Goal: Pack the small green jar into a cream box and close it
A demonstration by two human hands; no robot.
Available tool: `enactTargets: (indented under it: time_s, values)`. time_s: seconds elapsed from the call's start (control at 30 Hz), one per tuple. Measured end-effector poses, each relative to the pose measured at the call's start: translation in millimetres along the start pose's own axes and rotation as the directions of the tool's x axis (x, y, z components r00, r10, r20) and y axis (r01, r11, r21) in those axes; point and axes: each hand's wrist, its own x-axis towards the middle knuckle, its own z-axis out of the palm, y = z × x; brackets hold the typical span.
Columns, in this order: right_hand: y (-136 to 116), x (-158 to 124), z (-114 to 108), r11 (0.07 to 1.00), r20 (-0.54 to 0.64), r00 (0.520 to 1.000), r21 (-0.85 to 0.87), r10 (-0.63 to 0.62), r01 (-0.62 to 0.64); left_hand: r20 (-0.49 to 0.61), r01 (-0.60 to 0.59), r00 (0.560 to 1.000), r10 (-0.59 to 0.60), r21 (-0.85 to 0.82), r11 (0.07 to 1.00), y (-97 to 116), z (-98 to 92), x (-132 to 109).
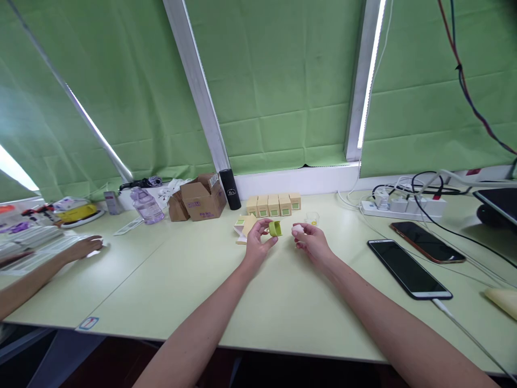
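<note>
My left hand [259, 241] pinches a small green lid-like cap [275, 228] between thumb and fingers, just above the pale green table [210, 280]. My right hand [312, 241] is closed around a small white round object [298, 230], a short gap to the right of the cap. Behind my left hand lies an opened pale yellow carton [243, 226]. A small clear jar [312, 218] stands just beyond my right hand. A row of several small yellow boxes with green labels [273, 205] lines the table's back.
Two phones [409, 268] [427, 242] lie at the right, one on a cable, near a power strip [404, 206]. Brown cardboard boxes [203, 197], a black cylinder [230, 189] and a clear bottle [147, 206] stand at the back left. Another person's hand [83, 247] rests at the far left.
</note>
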Motion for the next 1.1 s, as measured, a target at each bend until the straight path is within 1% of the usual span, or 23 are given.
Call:
enactTargets:
  time_s: [0.1,0.2,0.33,0.43,0.57,0.7,0.87,1.1]
  values:
    - [1,2,-2,0.999,-0.021,0.999,0.012,0.050,-0.050,-0.005,0.006,1.000,-0.006,0.024,1.000,1,0.2,0]
    - [-2,2,-2,0.992,0.017,0.997,0.103,0.076,-0.077,-0.014,0.006,1.000,-0.006,0.052,0.999,2,0.0,0]
    - [-9,-3,1,0.985,0.090,0.996,0.168,0.012,-0.027,-0.018,-0.006,1.000,0.008,0.078,0.997,3,-0.1,-1]
    - [-13,-8,3,0.986,0.115,0.993,0.165,-0.039,0.019,-0.019,-0.016,1.000,0.018,0.087,0.996,4,0.1,-1]
    - [-16,-13,7,0.991,0.097,0.993,0.119,-0.065,0.053,-0.015,-0.024,1.000,0.025,0.093,0.995,4,0.4,-2]
    - [-16,-16,10,0.997,0.073,0.994,0.015,-0.080,0.080,-0.008,-0.034,0.999,0.035,0.097,0.995,4,0.7,-2]
    - [-14,-16,12,0.988,0.099,0.988,-0.089,-0.115,0.124,-0.008,-0.047,0.999,0.048,0.149,0.988,5,1.6,-4]
    - [-8,-13,10,0.960,0.130,0.975,-0.194,-0.181,0.204,0.025,-0.073,0.997,0.069,0.202,0.977,8,4.2,-6]
